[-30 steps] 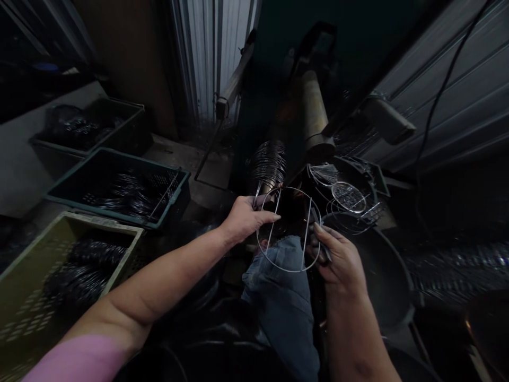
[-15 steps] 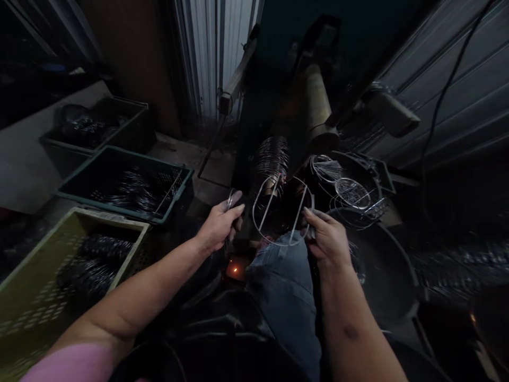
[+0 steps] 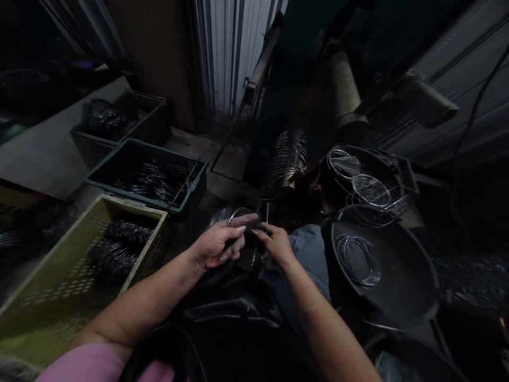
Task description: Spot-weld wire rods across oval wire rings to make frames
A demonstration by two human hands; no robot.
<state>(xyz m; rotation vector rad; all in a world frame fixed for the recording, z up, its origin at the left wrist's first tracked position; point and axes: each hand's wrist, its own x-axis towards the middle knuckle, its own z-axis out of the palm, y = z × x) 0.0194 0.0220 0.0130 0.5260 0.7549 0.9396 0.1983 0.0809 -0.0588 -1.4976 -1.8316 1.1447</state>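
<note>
At eight o'clock stands a yellow crate (image 3: pixel 43 262) with slotted walls, holding bundled dark wire pieces (image 3: pixel 119 246). Toward ten o'clock, a grey box (image 3: pixel 157 105) carries more dark, glinting stock, too dim to make out. At nine o'clock, a green crate (image 3: pixel 195 185) holds a heap of shiny dark wires (image 3: pixel 153 178), a thin rod lying across its right end.

The left hand (image 3: pixel 218 245) is at seven o'clock, just off centre, its forefinger stretched toward three o'clock and the other fingers loosely curled. It carries thin wire loops (image 3: pixel 238 212), which rise above the forefinger; how firmly they are gripped is hard to tell. They look light and springy, smooth enough to slide over one another and easily bent, so a pinch on the rim, one at a time, should suit them.

A slim straight rod (image 3: pixel 267 212) stands just above the right hand (image 3: pixel 277 245), at five o'clock. Its thumb and forefinger come nearly together, close to the left fingertips; whether they hold anything cannot be told.

At one to two o'clock, many rings (image 3: pixel 290 154) hang packed along a bar. At three o'clock, a dark basin (image 3: pixel 368 160) bears a ring frame (image 3: pixel 370 190) and loose wires. At four o'clock, a wide black pan (image 3: pixel 413 265) holds tangled bright hoops (image 3: pixel 359 261) toward its left side.
</note>
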